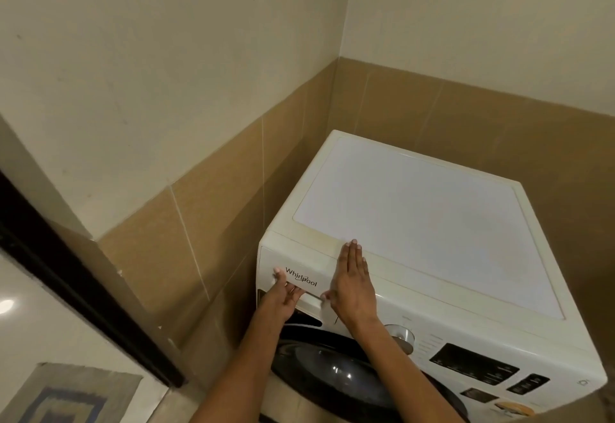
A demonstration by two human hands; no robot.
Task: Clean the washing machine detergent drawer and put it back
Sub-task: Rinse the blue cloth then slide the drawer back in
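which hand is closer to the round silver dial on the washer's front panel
Right. The right hand lies flat on the white washing machine's front edge, its wrist just up-left of the round silver dial; the left hand grips the white detergent drawer, farther left.

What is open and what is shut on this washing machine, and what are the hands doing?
drawer: pushed in, flush with the front.
round door: shut.
screen: dark.
left hand: holds the drawer by its handle, thumb on the front.
right hand: flat, fingers straight, resting on the top front edge of the washing machine.
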